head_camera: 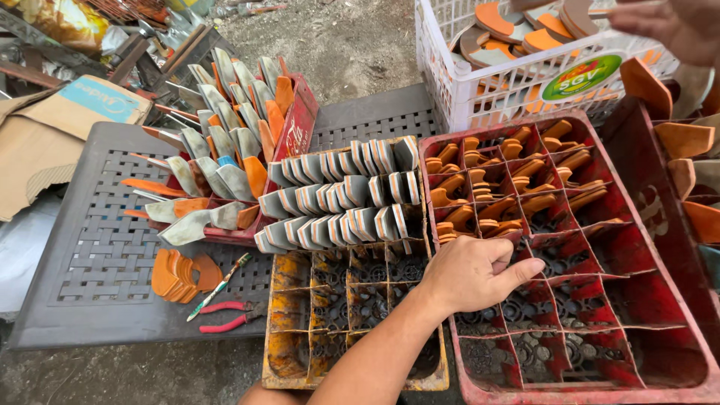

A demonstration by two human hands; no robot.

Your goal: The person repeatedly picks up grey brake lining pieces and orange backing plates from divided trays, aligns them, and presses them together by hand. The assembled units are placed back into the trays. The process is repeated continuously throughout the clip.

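My left hand (pixel 471 274) reaches from the bottom of the view over the left wall of a red divided crate (pixel 679 390). Its fingers curl down into a middle compartment, so anything in them is hidden. The crate's far compartments hold orange curved pieces (pixel 480 186); those nearer me hold none. My right hand (pixel 667 24) hovers at the top right over a white plastic basket (pixel 450 90) full of orange and grey flat pieces (pixel 499 19). Whether it grips one cannot be told.
A yellow divided crate (pixel 279 352) carries rows of grey-and-orange pieces (pixel 337 199) at its far end. Another red crate (pixel 300 112) at the back left is stuffed with more. A small orange stack (pixel 176 274), pliers (pixel 225 315) and a cutter (pixel 221 285) lie on the dark lattice table (pixel 90 255). Cardboard (pixel 45 142) lies left.
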